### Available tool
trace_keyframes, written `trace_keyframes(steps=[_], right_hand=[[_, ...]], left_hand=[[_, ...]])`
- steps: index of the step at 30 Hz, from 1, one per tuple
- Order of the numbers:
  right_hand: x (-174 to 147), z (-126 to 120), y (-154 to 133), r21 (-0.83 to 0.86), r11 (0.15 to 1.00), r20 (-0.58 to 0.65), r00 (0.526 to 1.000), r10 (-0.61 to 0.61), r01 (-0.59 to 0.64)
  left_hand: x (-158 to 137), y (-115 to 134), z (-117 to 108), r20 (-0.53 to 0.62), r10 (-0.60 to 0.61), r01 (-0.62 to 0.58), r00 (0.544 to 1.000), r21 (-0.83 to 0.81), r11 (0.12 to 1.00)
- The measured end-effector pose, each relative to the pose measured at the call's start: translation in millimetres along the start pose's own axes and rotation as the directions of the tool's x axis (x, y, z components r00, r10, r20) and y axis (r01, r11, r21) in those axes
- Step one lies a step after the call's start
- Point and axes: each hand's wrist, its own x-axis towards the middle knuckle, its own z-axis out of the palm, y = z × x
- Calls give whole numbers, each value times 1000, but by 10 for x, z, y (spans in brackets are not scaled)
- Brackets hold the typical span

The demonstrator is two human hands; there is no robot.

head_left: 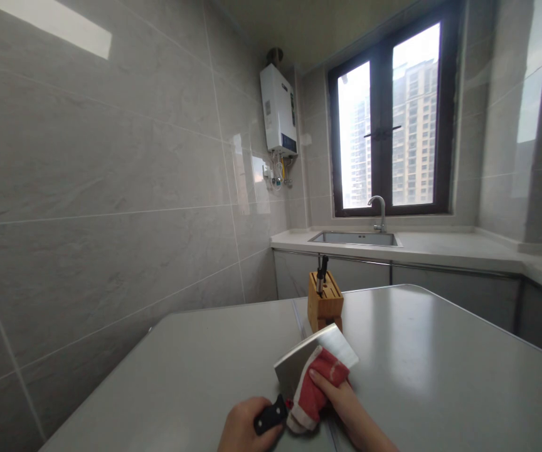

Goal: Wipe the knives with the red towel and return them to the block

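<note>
My left hand is closed around the black handle of a cleaver. The wide metal blade points away to the upper right, tilted above the table. In my right hand is a red cloth with a pale edge, pressed against the blade; the thumb lies on top of it. The cloth covers the lower part of the blade, and the fingers under it are hidden. Just beyond the blade stands a wooden knife block with black-handled pieces in some of its slots.
The pale table has a seam down its middle. Behind it runs a white counter with a sink and a faucet under the window. A white water heater hangs in the corner, and a tiled wall borders the left side.
</note>
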Motion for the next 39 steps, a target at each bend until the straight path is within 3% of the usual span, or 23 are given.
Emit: trace_keyframes(steps=[27,34,39], right_hand=[[18,-21,27,-23,1000,25,1000,-9,9],[36,-31,67,25,1000,-16,1000,3,-3],[6,12,24,207,978,-52,998,48,-36]], left_hand=[[6,20,-15,-14,15,-14,1000,13,1000],[1,-18,41,-80,86,-78,993,95,992],[4,-11,53,-132,222,-189,966,224,956]])
